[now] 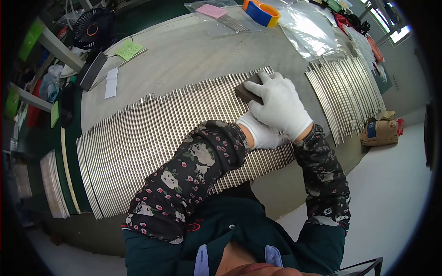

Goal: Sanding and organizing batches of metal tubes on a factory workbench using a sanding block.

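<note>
Black-framed glasses (380, 263) poke into the lower right of the frame, just past the dark green jacket (221, 216). At the centre, the white-gloved right hand (282, 103) has thumb and fingers bent around a dark block (244, 94), pinching it over the far ends of a long row of metal rods (138, 138). Tucked beneath that wrist, the left hand (263, 134) lies across the rods, probably to stop them rolling; its fingers are partly hidden, so their state cannot be told. The rods sit side by side, seemingly so that one pass can reach many at once. A second rod group (345, 96) lies apart at the right of the tabletop (184, 55), perhaps to avoid mixing the two. Farther out, tape rolls (258, 14) and clear plastic bags (311, 27) occupy the top edge, and a black fan (93, 28) stands upper left.
</note>
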`<action>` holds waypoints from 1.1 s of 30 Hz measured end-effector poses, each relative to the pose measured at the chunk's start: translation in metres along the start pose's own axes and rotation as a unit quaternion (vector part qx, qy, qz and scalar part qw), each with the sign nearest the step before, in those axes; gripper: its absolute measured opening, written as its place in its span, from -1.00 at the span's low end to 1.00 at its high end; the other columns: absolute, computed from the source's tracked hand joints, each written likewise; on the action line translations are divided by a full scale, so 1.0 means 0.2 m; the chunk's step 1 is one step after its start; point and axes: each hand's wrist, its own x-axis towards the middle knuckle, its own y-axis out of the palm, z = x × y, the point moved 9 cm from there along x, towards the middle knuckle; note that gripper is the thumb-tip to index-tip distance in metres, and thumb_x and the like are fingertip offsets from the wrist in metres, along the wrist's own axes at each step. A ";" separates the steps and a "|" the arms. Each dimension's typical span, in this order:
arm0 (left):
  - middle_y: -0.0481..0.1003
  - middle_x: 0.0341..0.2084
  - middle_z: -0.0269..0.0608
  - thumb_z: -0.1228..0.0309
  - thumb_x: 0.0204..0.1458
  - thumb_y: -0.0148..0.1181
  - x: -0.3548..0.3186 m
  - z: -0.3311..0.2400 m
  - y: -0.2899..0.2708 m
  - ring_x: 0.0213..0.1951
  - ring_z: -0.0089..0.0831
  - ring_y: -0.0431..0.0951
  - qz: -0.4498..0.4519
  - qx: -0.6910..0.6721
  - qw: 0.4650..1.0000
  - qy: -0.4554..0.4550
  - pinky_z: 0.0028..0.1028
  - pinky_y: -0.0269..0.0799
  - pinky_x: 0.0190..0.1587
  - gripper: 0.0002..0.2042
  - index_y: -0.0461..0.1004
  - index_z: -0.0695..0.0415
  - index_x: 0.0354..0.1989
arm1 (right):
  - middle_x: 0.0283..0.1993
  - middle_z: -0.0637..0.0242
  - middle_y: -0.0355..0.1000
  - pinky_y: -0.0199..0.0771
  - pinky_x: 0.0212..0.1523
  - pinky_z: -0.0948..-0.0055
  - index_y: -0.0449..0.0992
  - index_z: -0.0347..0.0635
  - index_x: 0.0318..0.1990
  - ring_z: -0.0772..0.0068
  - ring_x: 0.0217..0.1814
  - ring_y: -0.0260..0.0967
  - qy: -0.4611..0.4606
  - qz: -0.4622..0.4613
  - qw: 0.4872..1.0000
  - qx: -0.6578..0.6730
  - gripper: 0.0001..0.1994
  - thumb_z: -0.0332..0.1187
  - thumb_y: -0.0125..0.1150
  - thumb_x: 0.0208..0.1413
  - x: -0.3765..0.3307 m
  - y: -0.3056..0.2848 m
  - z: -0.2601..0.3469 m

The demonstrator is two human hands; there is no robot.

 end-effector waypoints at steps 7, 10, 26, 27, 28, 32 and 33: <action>0.33 0.30 0.08 -0.10 0.23 -0.08 0.01 0.04 0.08 0.41 -0.02 0.16 0.027 -0.067 0.997 -0.011 -0.03 -0.25 0.50 -0.36 0.30 0.02 0.38 | -0.18 0.10 0.54 0.48 -0.05 0.12 0.70 -0.01 -0.11 0.01 -0.08 0.47 0.022 0.069 0.997 0.015 -0.66 -0.21 0.22 -0.07 0.00 0.05 -0.04; 0.43 0.18 0.04 -0.07 0.22 -0.01 -0.01 -0.01 0.00 0.31 -0.04 0.29 -0.067 0.077 0.994 0.029 -0.14 0.00 0.43 -0.42 0.39 0.07 0.26 | -0.21 0.09 0.55 0.50 -0.09 0.09 0.71 0.00 -0.11 0.01 -0.15 0.48 0.138 0.057 0.983 -0.109 -0.66 -0.22 0.22 -0.06 -0.02 0.03 -0.16; 0.51 0.10 0.05 -0.05 0.20 0.01 0.01 0.01 0.04 0.24 -0.01 0.40 -0.031 0.063 0.997 0.019 -0.04 -0.04 0.44 -0.43 0.42 0.05 0.26 | -0.08 0.06 0.53 0.47 0.02 0.07 0.65 -0.06 -0.02 -0.04 -0.04 0.46 0.183 0.028 0.976 -0.117 -0.62 -0.23 0.21 -0.02 0.03 0.01 -0.14; 0.51 0.08 0.06 -0.04 0.19 0.03 0.01 0.03 0.05 0.23 -0.01 0.41 -0.001 0.032 0.999 -0.004 -0.06 -0.01 0.43 -0.44 0.44 0.05 0.24 | -0.08 0.06 0.53 0.47 0.01 0.08 0.66 -0.05 -0.02 -0.03 -0.04 0.46 0.118 0.017 0.991 -0.068 -0.62 -0.23 0.21 -0.02 0.05 0.02 -0.08; 0.52 0.07 0.07 -0.04 0.18 0.04 0.01 0.04 0.05 0.21 0.00 0.42 0.013 -0.003 1.000 -0.020 -0.08 0.02 0.42 -0.45 0.45 0.06 0.23 | -0.09 0.07 0.53 0.47 0.00 0.09 0.66 -0.05 -0.01 -0.01 -0.04 0.46 0.062 0.004 0.998 -0.031 -0.62 -0.23 0.21 -0.02 0.06 0.02 -0.04; 0.52 0.07 0.06 -0.02 0.16 0.10 -0.01 0.02 0.01 0.20 0.02 0.42 -0.021 0.015 1.000 -0.007 -0.15 0.13 0.39 -0.48 0.51 0.09 0.16 | -0.09 0.07 0.52 0.48 0.01 0.10 0.66 0.01 -0.02 -0.01 -0.01 0.46 0.156 0.048 0.983 -0.083 -0.64 -0.21 0.20 0.01 0.03 0.08 -0.13; 0.52 0.08 0.05 -0.01 0.16 0.11 -0.01 -0.01 -0.01 0.20 0.03 0.42 -0.048 0.063 0.997 0.019 -0.17 0.16 0.38 -0.49 0.52 0.10 0.14 | -0.11 0.09 0.52 0.48 0.00 0.13 0.67 0.07 -0.02 0.02 0.00 0.46 0.178 0.001 0.977 -0.118 -0.66 -0.17 0.20 0.04 0.02 0.03 -0.17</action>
